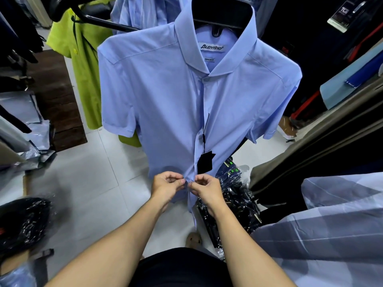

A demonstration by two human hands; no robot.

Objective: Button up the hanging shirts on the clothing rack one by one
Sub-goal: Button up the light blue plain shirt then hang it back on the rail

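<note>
A light blue short-sleeved shirt hangs facing me on a black hanger from the rack. Its front is closed from the collar button down past a middle button. A black price tag dangles on a string over the placket. My left hand and my right hand meet at the lower placket near the hem, each pinching one edge of the fabric. The button between my fingertips is hidden.
A lime green shirt and more blue shirts hang behind on the black rack bar. Plastic-wrapped dark garments lie on the tiled floor below. A checked grey-blue cloth fills the right, dark bags the left.
</note>
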